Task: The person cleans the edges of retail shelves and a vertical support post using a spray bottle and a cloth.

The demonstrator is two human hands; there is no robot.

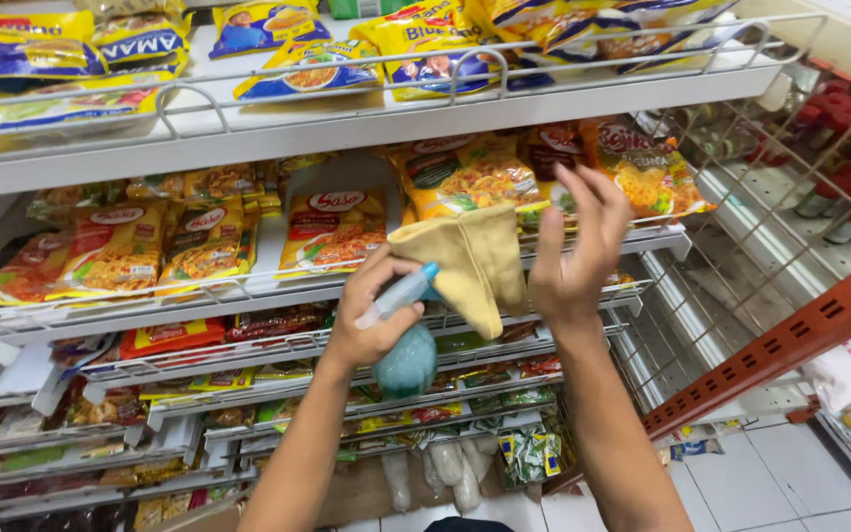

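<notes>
My left hand (371, 310) is closed around the neck of a teal spray bottle (408, 360) with a clear trigger head, held in front of the middle shelf. A tan cleaning cloth (470, 261) hangs between both hands. My right hand (573, 251) is raised with fingers spread, its thumb side pinching the cloth's right edge. Behind the hands lie yellow and orange snack packets (332, 232) on the white wire-fronted shelf (199, 291).
An upper shelf (347, 113) carries yellow and blue packets. Lower shelves hold more packets in several colours. At right stands a wire rack (741, 197) with red-capped bottles (849, 128), an orange perforated beam (790, 340), and white tiled floor (770, 483).
</notes>
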